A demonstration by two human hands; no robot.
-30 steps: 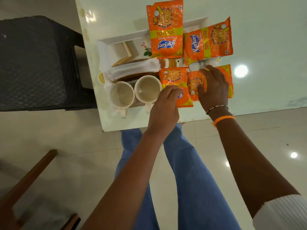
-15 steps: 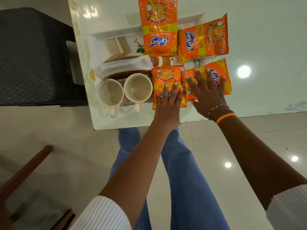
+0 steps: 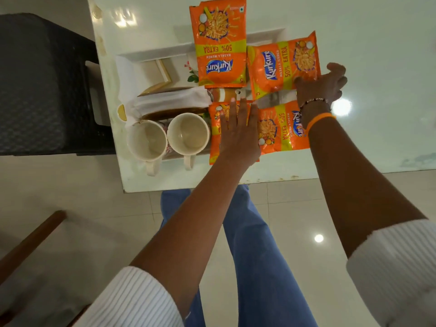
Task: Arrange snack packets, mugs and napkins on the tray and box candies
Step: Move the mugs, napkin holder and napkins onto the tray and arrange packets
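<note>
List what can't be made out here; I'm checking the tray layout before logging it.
Head view only:
- Tray: its near and right rims are covered by four packets, two mugs and the napkins.
- Near-left packet: print mostly under the flat left hand.
- Top packet: upper edge cut off by the frame.
- Right hand: whether it grips or only touches the far-right packet is unclear.
- Candies and box: not identifiable.

- Glossy foil snack packet [image 3: 215, 128] under my left hand [image 3: 238, 138].
- Glazed ceramic mugs [image 3: 188, 135] beside it.
- Soft cloth napkin [image 3: 169, 102].
- Shiny table [image 3: 365, 31].
</note>
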